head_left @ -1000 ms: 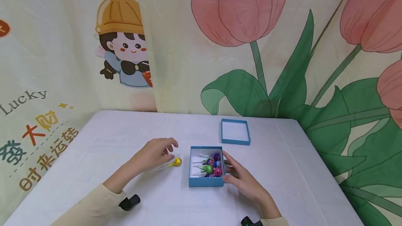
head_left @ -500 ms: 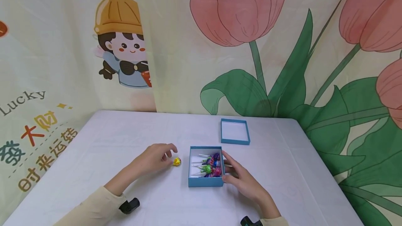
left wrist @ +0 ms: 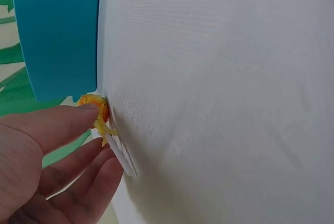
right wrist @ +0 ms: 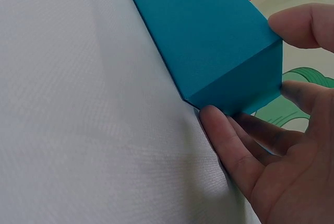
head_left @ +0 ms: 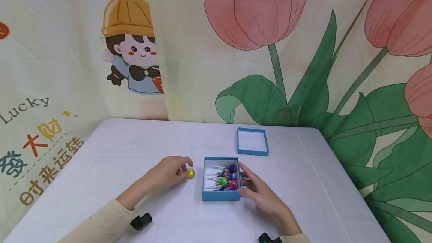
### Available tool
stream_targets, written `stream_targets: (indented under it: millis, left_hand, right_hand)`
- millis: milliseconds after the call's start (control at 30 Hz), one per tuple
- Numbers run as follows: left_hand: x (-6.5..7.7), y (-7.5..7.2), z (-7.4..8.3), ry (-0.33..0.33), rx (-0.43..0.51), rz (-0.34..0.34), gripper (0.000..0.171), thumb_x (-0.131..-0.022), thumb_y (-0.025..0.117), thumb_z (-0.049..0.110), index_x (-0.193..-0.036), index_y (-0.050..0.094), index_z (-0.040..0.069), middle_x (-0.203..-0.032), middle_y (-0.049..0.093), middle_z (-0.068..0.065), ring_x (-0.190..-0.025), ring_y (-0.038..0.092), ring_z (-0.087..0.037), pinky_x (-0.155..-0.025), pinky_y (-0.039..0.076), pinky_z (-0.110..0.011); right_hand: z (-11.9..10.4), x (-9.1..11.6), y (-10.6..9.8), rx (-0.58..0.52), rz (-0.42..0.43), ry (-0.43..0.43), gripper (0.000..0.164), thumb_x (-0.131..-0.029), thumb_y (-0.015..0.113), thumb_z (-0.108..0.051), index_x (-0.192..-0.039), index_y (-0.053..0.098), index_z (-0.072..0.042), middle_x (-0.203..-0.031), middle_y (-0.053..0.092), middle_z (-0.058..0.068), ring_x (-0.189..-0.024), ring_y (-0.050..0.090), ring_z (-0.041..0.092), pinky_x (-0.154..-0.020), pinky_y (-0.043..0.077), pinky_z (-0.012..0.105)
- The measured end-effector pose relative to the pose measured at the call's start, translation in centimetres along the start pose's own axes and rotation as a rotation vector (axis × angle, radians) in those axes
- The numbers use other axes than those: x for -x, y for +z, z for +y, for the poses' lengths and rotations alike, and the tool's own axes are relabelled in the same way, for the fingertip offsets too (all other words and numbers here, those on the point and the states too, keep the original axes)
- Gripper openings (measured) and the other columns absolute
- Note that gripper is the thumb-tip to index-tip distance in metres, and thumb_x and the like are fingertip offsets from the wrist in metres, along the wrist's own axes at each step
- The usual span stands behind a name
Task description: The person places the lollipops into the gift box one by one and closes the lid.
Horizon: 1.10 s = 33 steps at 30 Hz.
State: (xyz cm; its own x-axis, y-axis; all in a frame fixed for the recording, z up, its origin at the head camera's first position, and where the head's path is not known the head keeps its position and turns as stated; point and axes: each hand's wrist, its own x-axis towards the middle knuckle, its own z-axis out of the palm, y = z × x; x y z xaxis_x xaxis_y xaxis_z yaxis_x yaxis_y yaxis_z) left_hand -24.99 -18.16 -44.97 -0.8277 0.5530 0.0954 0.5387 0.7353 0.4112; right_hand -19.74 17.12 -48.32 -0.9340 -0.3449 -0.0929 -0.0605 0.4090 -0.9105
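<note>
In the head view my left hand (head_left: 170, 171) is over the white table. Its thumb and index finger pinch a yellow lollipop (head_left: 190, 174) lying beside the box. The left wrist view has my thumb on the wrapped yellow candy (left wrist: 99, 105), its white stick (left wrist: 119, 154) slanting close to the cloth. To the right stands a blue open box (head_left: 221, 196) holding several lollipops (head_left: 231, 177) with purple, green, red and blue wrappers. My right hand (head_left: 260, 190) rests against the box's right side, fingers fairly straight; the right wrist view shows fingertips (right wrist: 211, 113) touching that side.
A blue box lid (head_left: 253, 153) lies inside up, behind and right of the box. The table (head_left: 135, 138) has a white cloth. Behind it hangs a curtain (head_left: 189, 66) printed with tulips and a cartoon figure.
My left hand has come down onto the yellow lollipop, its fingers closing in on the candy and hiding the stick from the head view. My right hand and the box stay still.
</note>
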Motion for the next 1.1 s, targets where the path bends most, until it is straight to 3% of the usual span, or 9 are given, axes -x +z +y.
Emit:
stream_targets:
  millis: [200, 567, 867, 1100]
  left_hand:
    - [-0.14, 0.14, 0.03, 0.02, -0.013, -0.016, 0.029, -0.089, 0.082, 0.006, -0.116, 0.071, 0.014, -0.09, 0.069, 0.003, -0.072, 0.054, -0.005, -0.074, 0.048, -0.031]
    - [-0.32, 0.23, 0.55, -0.032, -0.019, -0.055, 0.026, -0.091, 0.081, 0.004, -0.112, 0.074, 0.017, -0.089, 0.068, 0.005, -0.075, 0.054, -0.009, -0.071, 0.049, -0.027]
    - [-0.36, 0.26, 0.22, 0.031, -0.025, -0.049, 0.027, -0.089, 0.077, -0.002, -0.109, 0.074, 0.016, -0.088, 0.068, 0.006, -0.076, 0.056, -0.008, -0.073, 0.051, -0.03]
    - [-0.4, 0.2, 0.35, 0.029, -0.029, -0.045, 0.026, -0.09, 0.079, 0.0, -0.109, 0.074, 0.017, -0.087, 0.067, 0.008, -0.076, 0.056, -0.008, -0.073, 0.052, -0.028]
  right_hand:
    - [0.02, 0.0, -0.01, -0.003, -0.002, -0.003, 0.079, -0.101, 0.068, -0.032, -0.169, 0.027, -0.035, -0.163, 0.045, 0.016, -0.14, 0.054, 0.034, -0.119, 0.039, 0.061]
    - [0.09, 0.07, 0.0, -0.005, -0.002, -0.013, 0.079, -0.101, 0.068, -0.033, -0.169, 0.027, -0.035, -0.163, 0.045, 0.015, -0.14, 0.054, 0.035, -0.119, 0.039, 0.061]
    - [0.3, 0.05, 0.0, 0.004, 0.011, -0.021, 0.078, -0.1, 0.068, -0.029, -0.168, 0.029, -0.036, -0.161, 0.047, 0.014, -0.138, 0.056, 0.032, -0.119, 0.039, 0.06]
    - [0.29, 0.0, 0.02, 0.005, 0.011, -0.014, 0.078, -0.1, 0.068, -0.03, -0.168, 0.029, -0.036, -0.162, 0.047, 0.014, -0.139, 0.055, 0.032, -0.119, 0.039, 0.06]
